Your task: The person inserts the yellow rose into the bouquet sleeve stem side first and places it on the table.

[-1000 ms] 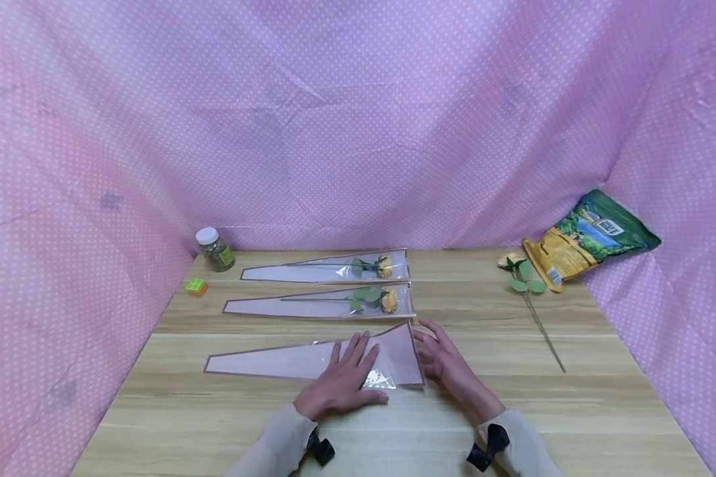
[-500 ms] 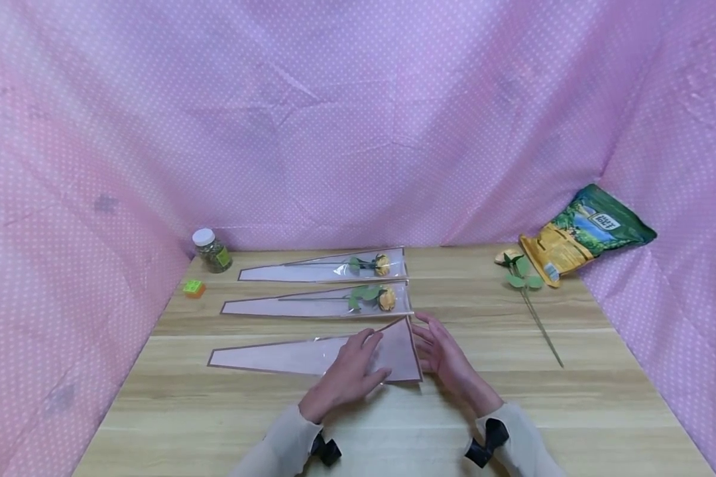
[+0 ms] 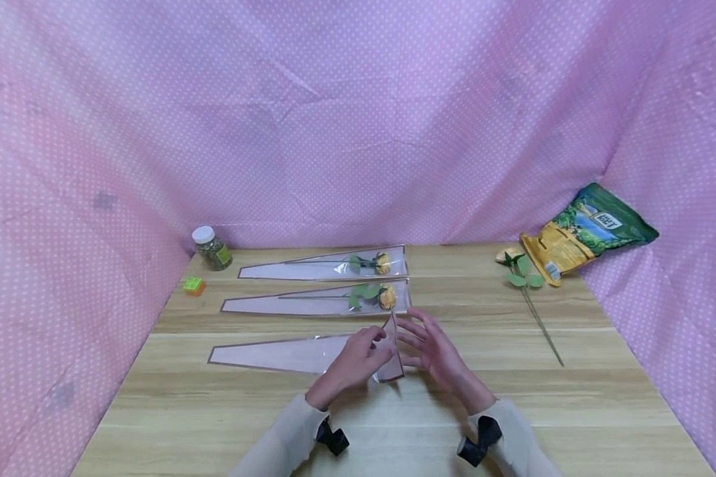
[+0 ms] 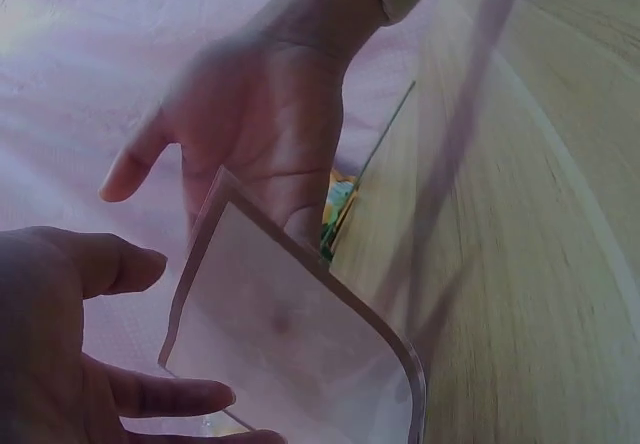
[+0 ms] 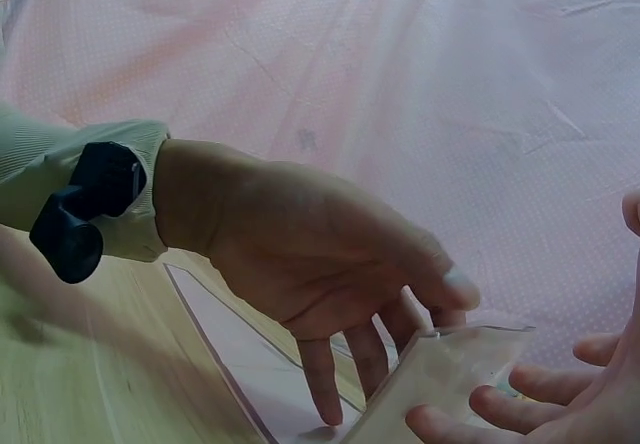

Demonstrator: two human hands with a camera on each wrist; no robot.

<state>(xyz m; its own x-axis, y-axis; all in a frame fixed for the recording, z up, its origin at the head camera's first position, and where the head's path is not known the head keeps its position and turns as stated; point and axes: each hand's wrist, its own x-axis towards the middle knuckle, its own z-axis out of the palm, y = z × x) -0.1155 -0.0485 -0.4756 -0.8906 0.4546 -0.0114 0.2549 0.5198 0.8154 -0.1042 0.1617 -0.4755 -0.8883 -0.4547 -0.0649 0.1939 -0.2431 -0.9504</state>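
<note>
A clear flower sleeve with a pale pink face and brown border [image 3: 274, 352] lies nearest me in the head view. Its wide right end stands folded up between my hands. My left hand [image 3: 353, 359] is over the sleeve, fingers loosely bent, thumb apart, at the inner side of the raised end. My right hand [image 3: 440, 356] is just right of that end, fingers spread and palm facing it. In the left wrist view the raised sleeve end [image 4: 300, 334] partly covers the right palm. In the right wrist view it hides some left fingertips.
Two similar sleeves, each with a yellow rose [image 3: 387, 297], lie farther back. A loose rose [image 3: 520, 270] lies at right beside a green and yellow bag [image 3: 585, 232]. At back left are a white-lidded jar [image 3: 212, 248] and a small green-orange block [image 3: 194, 286].
The front sleeve's wide end has gone from flat to folded up and leftward. My right hand has moved left with it. My left hand has lifted from lying flat on the sleeve.
</note>
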